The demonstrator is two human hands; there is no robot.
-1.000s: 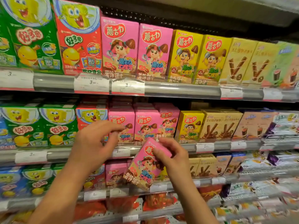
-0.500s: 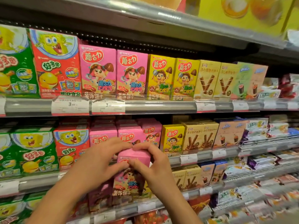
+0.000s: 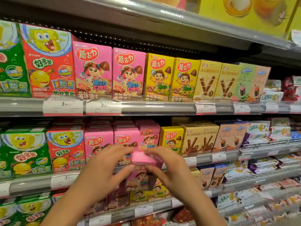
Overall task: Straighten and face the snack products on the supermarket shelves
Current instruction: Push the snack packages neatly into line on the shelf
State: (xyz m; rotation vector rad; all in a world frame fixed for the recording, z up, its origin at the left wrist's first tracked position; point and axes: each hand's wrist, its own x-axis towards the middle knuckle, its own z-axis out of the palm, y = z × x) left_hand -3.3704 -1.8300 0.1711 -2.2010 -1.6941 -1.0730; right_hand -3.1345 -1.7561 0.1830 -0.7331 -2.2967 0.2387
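Note:
A small pink snack box (image 3: 143, 170) is held upright in front of the middle shelf, its printed face towards me. My left hand (image 3: 104, 170) grips its left side and my right hand (image 3: 172, 168) grips its right side and top. Behind it on the middle shelf stand more pink boxes (image 3: 99, 142), one further right (image 3: 149, 136) set back and slightly turned. On the upper shelf a row of pink boxes (image 3: 92, 69) and yellow boxes (image 3: 158, 77) faces forward.
Red cartoon boxes (image 3: 47, 61) and green ones (image 3: 24, 150) fill the left side. Tan biscuit-stick boxes (image 3: 200, 139) and small packets (image 3: 267, 129) sit to the right. Price-tag rails (image 3: 156, 108) edge each shelf. A lower shelf holds more boxes (image 3: 146, 193).
The view has tilted up slightly. Both hands have kept hold of the pink box and turned it from tilted to upright, lifting it a little towards the middle shelf.

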